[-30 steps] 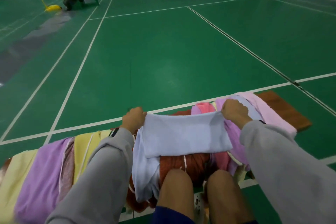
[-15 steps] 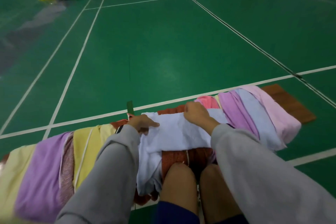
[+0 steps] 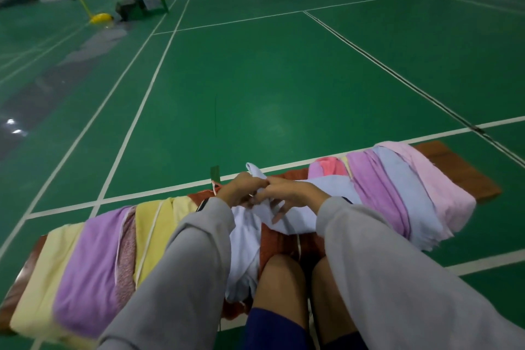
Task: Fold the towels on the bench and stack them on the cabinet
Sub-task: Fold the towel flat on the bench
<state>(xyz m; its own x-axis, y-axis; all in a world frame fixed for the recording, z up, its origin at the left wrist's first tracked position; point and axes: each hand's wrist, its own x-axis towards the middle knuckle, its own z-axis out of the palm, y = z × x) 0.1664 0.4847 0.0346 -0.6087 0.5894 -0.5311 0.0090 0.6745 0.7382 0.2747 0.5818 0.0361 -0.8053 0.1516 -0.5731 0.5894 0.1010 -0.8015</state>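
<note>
A pale blue-white towel (image 3: 326, 187) lies across the middle of the wooden bench (image 3: 460, 167), partly folded, with one end hanging down by my knees. My left hand (image 3: 241, 187) pinches a raised corner of it at the far edge. My right hand (image 3: 287, 193) lies right beside the left, fingers spread over the towel's top layer. Other towels drape over the bench: cream, purple and yellow ones (image 3: 93, 258) to the left, purple, light blue and pink ones (image 3: 412, 187) to the right. A rust-red towel (image 3: 284, 241) lies under the pale one.
The bench stands on a green court floor (image 3: 255, 79) with white lines. A yellow net post base (image 3: 100, 18) and dark equipment (image 3: 130, 7) stand far back left. My bare knees (image 3: 284, 278) press against the bench's near side. No cabinet is in view.
My right hand moved left along the towel from its right end until it met my left hand. The towel's left corner is lifted now, and the head view tilted up a little.
</note>
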